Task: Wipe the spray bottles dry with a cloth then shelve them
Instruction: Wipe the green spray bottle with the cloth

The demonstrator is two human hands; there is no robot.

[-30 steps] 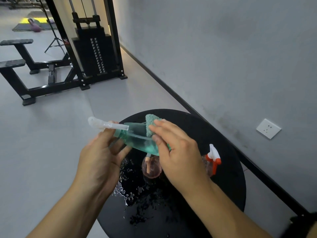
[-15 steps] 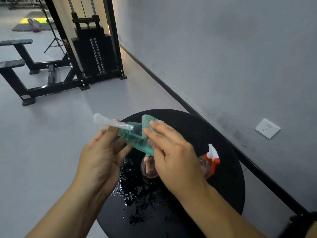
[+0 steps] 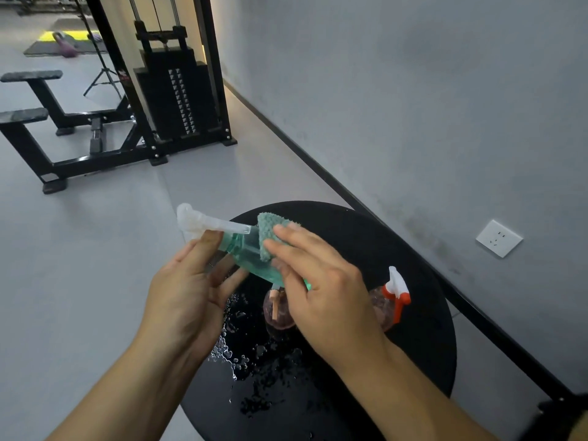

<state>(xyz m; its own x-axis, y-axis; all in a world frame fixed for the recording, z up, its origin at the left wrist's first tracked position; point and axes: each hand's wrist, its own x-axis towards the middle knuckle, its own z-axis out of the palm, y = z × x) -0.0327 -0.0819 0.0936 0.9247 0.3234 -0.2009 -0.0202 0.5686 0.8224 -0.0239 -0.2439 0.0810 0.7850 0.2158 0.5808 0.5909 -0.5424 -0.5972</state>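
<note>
Only one view to go through here, the head cam looking down, so this is short. The green spray bottle [image 3: 251,254] is held up in the air above the round black table [image 3: 423,313], tipped over on a slant with its clear sprayer head [image 3: 199,221] pointing up and to the left. It's gripped by the left hand [image 3: 187,294] around the neck end, thumb up against the sprayer stem and the other fingers curled loosely underneath. A teal cloth [image 3: 269,232] is pressed onto the bottle's shoulder by the right hand [image 3: 321,291], fingers fairly straight and laid close together over the cloth, with the thumb tucked on the near side. So the wiping of this first bottle looks to be mid-way at best; whether the body is dry yet can't be told. Two more are left sitting on the table, untouched as far as can be judged: a pinkish bottle with a red and white trigger [image 3: 396,292] on the right, and another pinkish bottle [image 3: 276,308] mostly hidden under the right hand. A fair puddle of water droplets [image 3: 251,354] is scattered on the tabletop near them. No shelf is seen anywhere in the shot, just a weight machine [image 3: 173,90] by the wall, so the shelving part is all still to be done.
</note>
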